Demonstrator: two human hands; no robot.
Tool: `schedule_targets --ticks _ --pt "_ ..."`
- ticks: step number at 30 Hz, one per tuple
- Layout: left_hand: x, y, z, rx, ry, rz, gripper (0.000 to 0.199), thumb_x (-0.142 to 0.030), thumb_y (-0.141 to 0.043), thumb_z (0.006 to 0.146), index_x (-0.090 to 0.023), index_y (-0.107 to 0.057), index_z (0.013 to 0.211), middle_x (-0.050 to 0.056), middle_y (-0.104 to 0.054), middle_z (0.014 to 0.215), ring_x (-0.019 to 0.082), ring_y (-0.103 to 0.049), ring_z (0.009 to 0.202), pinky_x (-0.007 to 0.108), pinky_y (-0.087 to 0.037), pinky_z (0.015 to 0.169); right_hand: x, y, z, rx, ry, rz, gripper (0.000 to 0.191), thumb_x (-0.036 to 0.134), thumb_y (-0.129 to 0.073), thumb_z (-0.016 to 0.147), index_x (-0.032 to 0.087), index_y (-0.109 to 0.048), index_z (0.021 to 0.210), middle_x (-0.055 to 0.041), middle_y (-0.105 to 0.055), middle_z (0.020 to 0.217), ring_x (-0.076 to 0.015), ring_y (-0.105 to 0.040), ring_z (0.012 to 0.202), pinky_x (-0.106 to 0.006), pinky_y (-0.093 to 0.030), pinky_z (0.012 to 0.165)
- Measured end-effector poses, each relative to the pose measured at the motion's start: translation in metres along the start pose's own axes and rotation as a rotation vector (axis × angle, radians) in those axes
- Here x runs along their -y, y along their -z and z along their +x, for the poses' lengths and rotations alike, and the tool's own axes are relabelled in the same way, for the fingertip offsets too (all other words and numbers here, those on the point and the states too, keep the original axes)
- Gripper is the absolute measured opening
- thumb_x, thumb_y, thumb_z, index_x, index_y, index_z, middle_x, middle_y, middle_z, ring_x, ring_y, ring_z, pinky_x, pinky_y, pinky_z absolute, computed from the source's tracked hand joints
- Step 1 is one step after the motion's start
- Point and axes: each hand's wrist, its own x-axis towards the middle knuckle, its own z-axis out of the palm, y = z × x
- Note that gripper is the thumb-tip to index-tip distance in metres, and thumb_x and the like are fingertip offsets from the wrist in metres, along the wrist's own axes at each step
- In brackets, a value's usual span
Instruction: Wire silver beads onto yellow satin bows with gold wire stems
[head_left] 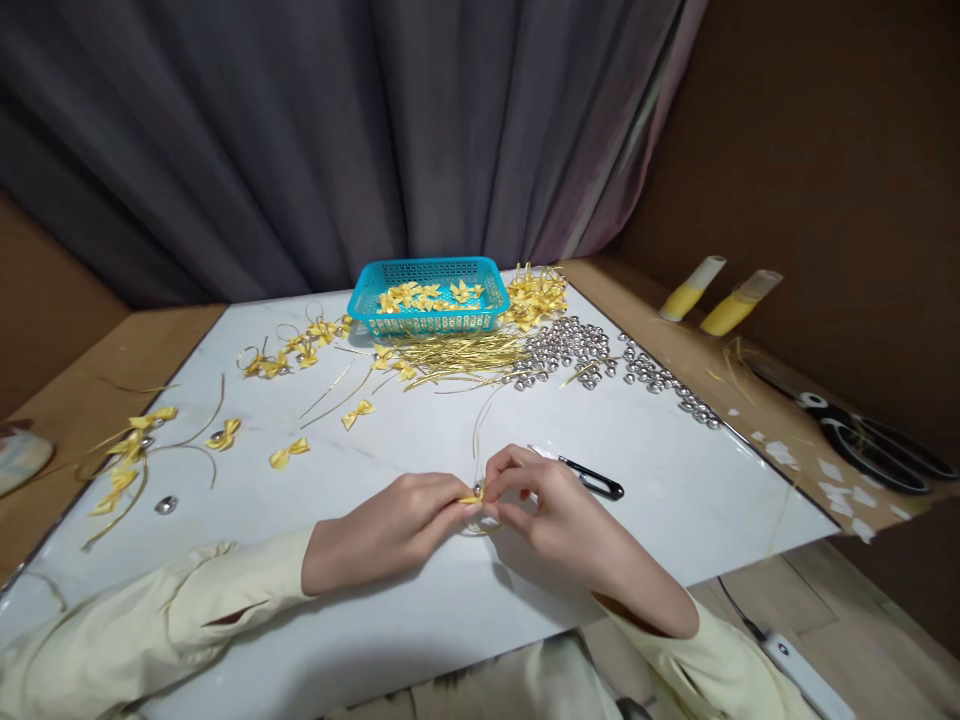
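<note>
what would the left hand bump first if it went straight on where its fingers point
Beyond the yellow bow at its own fingertips, the left hand would probably meet the right hand first; depth is hard to judge.

Craft wkshp, per bows (289, 453), bskt (435, 324) & scissors (832, 416).

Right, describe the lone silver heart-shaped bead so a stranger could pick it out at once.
Start on the white tabletop, at the pale left sleeve. Just beyond it, near the leftmost yellow bows, is a silver heart-shaped bead. Unlike the piled beads, it lies alone, touching no bow.
</note>
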Motion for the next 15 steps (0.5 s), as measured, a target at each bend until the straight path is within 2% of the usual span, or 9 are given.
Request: schedule_targets --ticks 8,15 --pt "-0.0059 -0.0003 0.0015 -0.018 0.091 -0.014 0.027 -0.024 -0.041 0.092 -0.012 -0.061 0.079 0.002 -0.059 0.064 0.010 -0.048 0.054 0.022 -0.035 0.052 0.0015 -0.0034 0.0020 0.004 -0.009 -0.055 0.022 -0.004 -0.055 0.073 0.015 -0.065 0.069 -0.0041 -0.062 0.088 -0.0157 -0.058 0.078 -0.028 -0.042 0.070" --pt "-0.0067 -0.0025 0.0028 -0.032 0.099 -0.012 0.020 -0.022 -0.047 0.086 -0.013 -0.064 0.084 0.005 -0.066 0.072 0.012 -0.054 0.059 0.023 -0.040 0.056 0.0006 -0.0045 0.0017 0.007 -0.002 -0.046 0.024 -0.006 -0.052 0.070 0.016 -0.063 0.067 -0.0037 -0.061 0.087 -0.0156 -0.058 0.076 -0.028 -0.044 0.072"
